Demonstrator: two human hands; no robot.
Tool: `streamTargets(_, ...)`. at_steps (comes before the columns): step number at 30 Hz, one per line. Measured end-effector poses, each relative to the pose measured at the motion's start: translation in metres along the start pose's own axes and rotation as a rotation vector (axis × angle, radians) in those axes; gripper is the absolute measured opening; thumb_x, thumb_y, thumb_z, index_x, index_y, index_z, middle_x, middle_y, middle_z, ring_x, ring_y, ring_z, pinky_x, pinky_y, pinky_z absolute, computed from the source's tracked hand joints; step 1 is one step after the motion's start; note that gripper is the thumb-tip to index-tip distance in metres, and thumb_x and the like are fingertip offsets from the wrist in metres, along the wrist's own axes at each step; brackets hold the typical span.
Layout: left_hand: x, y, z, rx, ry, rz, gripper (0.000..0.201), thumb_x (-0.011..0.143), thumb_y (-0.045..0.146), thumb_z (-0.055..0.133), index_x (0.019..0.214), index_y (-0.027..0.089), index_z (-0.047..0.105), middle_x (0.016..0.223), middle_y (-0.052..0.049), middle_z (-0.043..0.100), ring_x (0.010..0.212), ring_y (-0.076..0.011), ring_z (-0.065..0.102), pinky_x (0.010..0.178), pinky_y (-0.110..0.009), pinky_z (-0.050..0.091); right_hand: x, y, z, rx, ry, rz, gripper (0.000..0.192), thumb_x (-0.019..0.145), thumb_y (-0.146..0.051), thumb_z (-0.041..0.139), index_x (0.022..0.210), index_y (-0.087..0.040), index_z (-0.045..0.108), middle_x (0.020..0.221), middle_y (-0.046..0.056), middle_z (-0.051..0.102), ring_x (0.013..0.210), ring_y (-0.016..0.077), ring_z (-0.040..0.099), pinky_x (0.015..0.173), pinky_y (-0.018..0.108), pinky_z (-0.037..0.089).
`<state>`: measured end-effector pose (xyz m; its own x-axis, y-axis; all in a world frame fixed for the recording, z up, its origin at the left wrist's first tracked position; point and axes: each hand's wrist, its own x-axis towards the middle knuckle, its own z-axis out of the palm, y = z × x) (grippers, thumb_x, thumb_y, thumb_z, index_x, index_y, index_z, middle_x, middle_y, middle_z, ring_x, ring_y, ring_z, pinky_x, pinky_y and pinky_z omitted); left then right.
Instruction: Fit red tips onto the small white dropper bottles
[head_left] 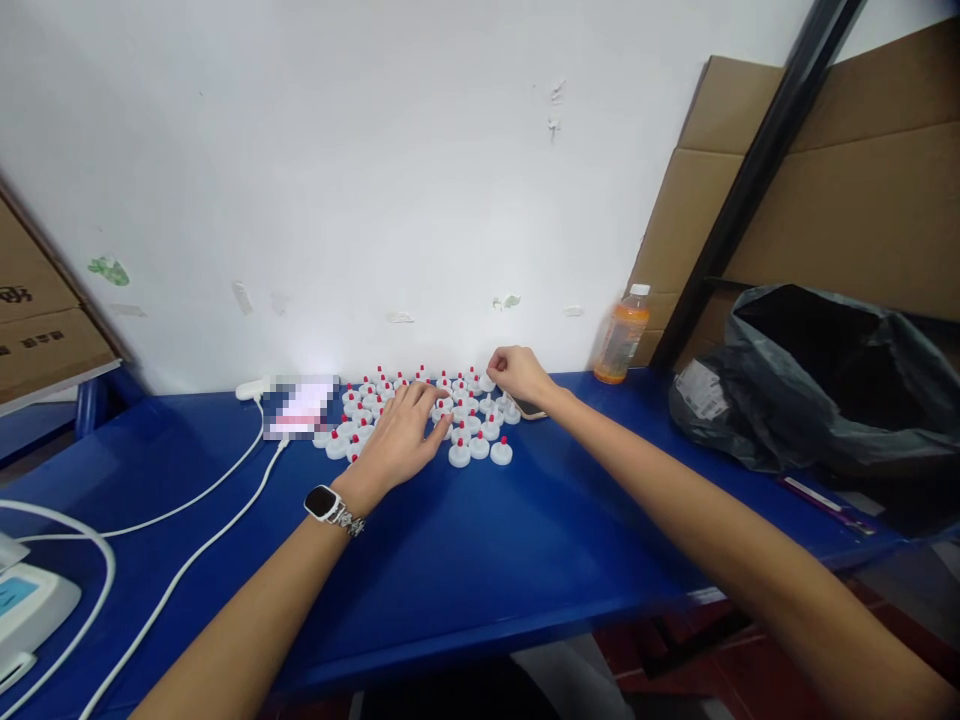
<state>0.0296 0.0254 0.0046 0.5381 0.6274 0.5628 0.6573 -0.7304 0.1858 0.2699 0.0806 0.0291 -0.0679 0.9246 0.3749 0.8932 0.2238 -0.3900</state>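
Several white nozzle caps with small red tips [460, 453] stand in a cluster at the back of the blue table [480, 540]. My left hand [405, 435] lies over the cluster, fingers stretched out and apart, covering some of the caps. At the cluster's back right edge, my right hand [521, 372] is closed in a pinch right above a white cap [486, 382]. What sits between its fingertips is too small to tell. Near it, a few white nozzles [511, 411] show no red tip. A phone [532, 411] lies partly under my right wrist.
A blurred-out phone [300, 405] with white cables [217, 545] lies at left, near a white device [34, 610]. An orange drink bottle [622, 335] stands at the wall. A black plastic bag [832, 390] and cardboard [877, 190] occupy the right side.
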Motion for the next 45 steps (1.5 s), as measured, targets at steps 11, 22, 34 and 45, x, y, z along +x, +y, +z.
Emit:
streamTargets(11, -0.035, -0.022, -0.027, -0.035, -0.033, -0.064, 0.034, 0.103, 0.041, 0.037, 0.122, 0.017, 0.052, 0.114, -0.011, 0.061, 0.108, -0.0263, 0.055, 0.098, -0.045, 0.044, -0.052, -0.094, 0.014, 0.502, 0.0, -0.302, 0.02, 0.092, -0.031, 0.052, 0.093, -0.017, 0.068, 0.079, 0.001, 0.071, 0.072, 0.0134, 0.06, 0.069, 0.026, 0.042)
streamTargets(22, -0.058, -0.039, -0.034, 0.009, -0.059, -0.12, 0.032, 0.104, 0.038, 0.032, 0.118, 0.017, 0.052, 0.114, -0.011, 0.06, 0.108, -0.0271, 0.051, 0.097, -0.046, 0.044, -0.006, -0.102, 0.054, -0.274, -0.376, -0.517, 0.014, 0.084, -0.032, 0.066, 0.087, -0.02, 0.074, 0.085, 0.008, 0.074, 0.101, 0.0289, 0.054, 0.091, 0.042, 0.025)
streamTargets(34, -0.058, -0.029, -0.036, -0.014, -0.047, -0.116, 0.033, 0.104, 0.039, 0.029, 0.12, 0.019, 0.051, 0.115, -0.01, 0.06, 0.11, -0.0261, 0.052, 0.096, -0.045, 0.044, -0.025, -0.095, 0.045, 0.506, -0.181, -0.323, 0.009, 0.085, -0.025, 0.062, 0.084, -0.017, 0.065, 0.081, 0.004, 0.071, 0.076, 0.0169, 0.064, 0.075, 0.031, 0.045)
streamTargets(45, -0.054, -0.014, -0.026, 0.017, -0.023, -0.049, 0.031, 0.105, 0.037, 0.029, 0.119, 0.018, 0.049, 0.107, -0.01, 0.058, 0.101, -0.0257, 0.053, 0.09, -0.045, 0.046, -0.062, -0.107, 0.049, 1.182, -0.067, -0.1, 0.031, 0.072, -0.046, 0.078, 0.078, -0.018, 0.066, 0.067, 0.0, 0.066, 0.062, 0.0132, 0.06, 0.061, 0.026, 0.047)
